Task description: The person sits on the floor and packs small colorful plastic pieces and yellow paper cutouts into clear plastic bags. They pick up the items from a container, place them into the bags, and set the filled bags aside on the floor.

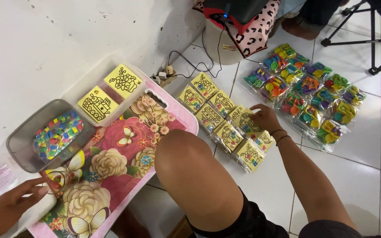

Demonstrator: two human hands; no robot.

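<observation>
Head view: glossy white tiled floor, white wall upper left. Right hand (264, 117), fingers loosely spread, rests on wrapped yellow cards (225, 119) at centre. Left hand (16, 200), fingers extended, touches the floral plastic lid (111, 176) lower left.

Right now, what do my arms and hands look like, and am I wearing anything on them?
Both arms are bare, with no sleeves and no gloves. The right hand has two thin dark bands around its wrist, close together like hair ties or cord bracelets. The left hand and its forearm show nothing worn; no rings or watch can be made out on either hand.
</observation>
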